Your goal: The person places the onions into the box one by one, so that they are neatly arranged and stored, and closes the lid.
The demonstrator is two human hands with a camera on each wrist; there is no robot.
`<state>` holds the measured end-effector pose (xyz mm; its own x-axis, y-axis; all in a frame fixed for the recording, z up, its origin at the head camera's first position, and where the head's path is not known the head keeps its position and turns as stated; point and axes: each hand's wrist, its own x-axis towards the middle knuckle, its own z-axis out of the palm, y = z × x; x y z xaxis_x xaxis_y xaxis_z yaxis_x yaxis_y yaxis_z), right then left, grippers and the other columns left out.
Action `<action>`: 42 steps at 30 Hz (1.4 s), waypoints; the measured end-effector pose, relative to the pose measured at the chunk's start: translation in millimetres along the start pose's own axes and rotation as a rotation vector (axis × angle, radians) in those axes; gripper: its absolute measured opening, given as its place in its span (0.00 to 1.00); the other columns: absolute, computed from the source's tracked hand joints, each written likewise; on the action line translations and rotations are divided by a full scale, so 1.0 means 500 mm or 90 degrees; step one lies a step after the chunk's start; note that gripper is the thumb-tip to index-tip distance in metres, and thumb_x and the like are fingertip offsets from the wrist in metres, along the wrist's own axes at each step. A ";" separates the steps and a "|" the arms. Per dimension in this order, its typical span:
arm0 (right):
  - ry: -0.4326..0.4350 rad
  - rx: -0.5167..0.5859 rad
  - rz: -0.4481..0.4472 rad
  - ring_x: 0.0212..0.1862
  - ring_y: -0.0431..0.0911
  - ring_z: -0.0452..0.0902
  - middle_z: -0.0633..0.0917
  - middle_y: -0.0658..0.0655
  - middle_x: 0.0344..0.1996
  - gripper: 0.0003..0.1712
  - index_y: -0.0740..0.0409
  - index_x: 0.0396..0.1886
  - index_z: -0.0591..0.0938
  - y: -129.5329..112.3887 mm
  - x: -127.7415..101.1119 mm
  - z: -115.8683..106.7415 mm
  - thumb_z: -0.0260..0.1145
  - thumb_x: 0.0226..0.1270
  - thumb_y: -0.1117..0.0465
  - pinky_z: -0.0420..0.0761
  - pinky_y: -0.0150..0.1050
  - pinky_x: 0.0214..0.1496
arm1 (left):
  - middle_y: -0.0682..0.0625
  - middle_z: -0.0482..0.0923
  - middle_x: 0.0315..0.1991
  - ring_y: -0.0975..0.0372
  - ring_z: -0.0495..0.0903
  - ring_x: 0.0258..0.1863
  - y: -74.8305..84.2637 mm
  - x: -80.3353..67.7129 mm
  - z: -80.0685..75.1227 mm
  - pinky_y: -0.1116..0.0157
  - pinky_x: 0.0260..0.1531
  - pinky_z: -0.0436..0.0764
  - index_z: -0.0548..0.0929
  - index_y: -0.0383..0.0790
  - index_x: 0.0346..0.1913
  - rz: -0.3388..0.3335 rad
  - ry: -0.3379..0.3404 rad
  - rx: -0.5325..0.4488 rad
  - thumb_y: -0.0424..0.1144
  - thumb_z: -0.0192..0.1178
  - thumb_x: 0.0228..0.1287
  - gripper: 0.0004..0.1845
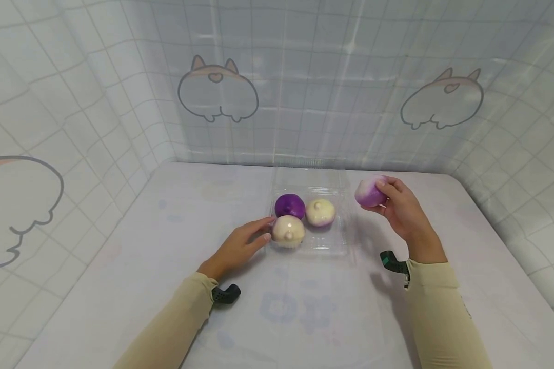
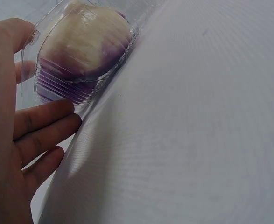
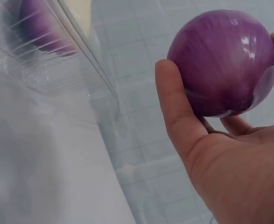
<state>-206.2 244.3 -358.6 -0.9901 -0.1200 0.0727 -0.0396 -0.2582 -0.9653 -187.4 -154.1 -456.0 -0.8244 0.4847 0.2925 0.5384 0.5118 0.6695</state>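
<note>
My right hand (image 1: 403,207) holds a purple-and-white onion (image 1: 370,191) up to the right of a clear plastic clamshell box (image 1: 334,241). In the right wrist view the fingers and thumb grip this shiny purple onion (image 3: 225,63) around its sides. Three onions sit in the box: a deep purple onion (image 1: 290,206) at back left, a pale onion (image 1: 320,212) on the right, and another pale onion (image 1: 288,231) at front left. At the box's left side is my left hand (image 1: 242,246), its fingers extended and loosely spread by the ridged wall (image 2: 64,84).
The box's clear lid (image 1: 309,177) lies folded back toward the rear wall. A pale patterned cloth covers the table (image 1: 203,205). Grid-patterned sheeting (image 1: 304,102) rises at the back and both sides.
</note>
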 end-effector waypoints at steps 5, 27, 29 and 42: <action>-0.004 -0.051 -0.003 0.51 0.47 0.76 0.70 0.56 0.56 0.16 0.55 0.56 0.69 -0.001 -0.002 0.008 0.61 0.76 0.57 0.85 0.37 0.48 | 0.52 0.75 0.66 0.60 0.73 0.66 0.001 0.000 0.000 0.53 0.69 0.67 0.70 0.52 0.74 -0.008 -0.004 0.001 0.52 0.52 0.77 0.27; -0.071 -0.348 0.060 0.48 0.48 0.81 0.72 0.67 0.58 0.36 0.65 0.72 0.63 -0.009 -0.009 0.055 0.64 0.74 0.52 0.82 0.34 0.52 | 0.51 0.77 0.64 0.58 0.74 0.64 -0.003 0.002 0.001 0.51 0.68 0.67 0.70 0.49 0.74 0.010 0.003 0.010 0.50 0.53 0.77 0.26; -0.075 -0.388 0.064 0.48 0.50 0.81 0.73 0.67 0.58 0.37 0.63 0.73 0.63 -0.008 -0.008 0.061 0.64 0.74 0.51 0.82 0.37 0.52 | 0.50 0.77 0.63 0.57 0.74 0.64 -0.002 0.001 0.000 0.50 0.67 0.68 0.71 0.49 0.73 0.014 0.004 0.006 0.49 0.54 0.77 0.26; -0.123 -0.499 0.075 0.51 0.54 0.78 0.76 0.66 0.56 0.42 0.64 0.71 0.64 0.000 -0.009 0.080 0.68 0.69 0.44 0.82 0.48 0.53 | 0.51 0.77 0.64 0.57 0.73 0.65 -0.001 0.002 -0.001 0.50 0.68 0.67 0.70 0.50 0.74 0.007 0.002 0.011 0.51 0.53 0.77 0.26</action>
<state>-196.3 206.5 -349.0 -0.9559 -0.2860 -0.0673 -0.0902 0.5036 -0.8592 -188.6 -154.1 -455.9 -0.8186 0.4882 0.3027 0.5511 0.5188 0.6536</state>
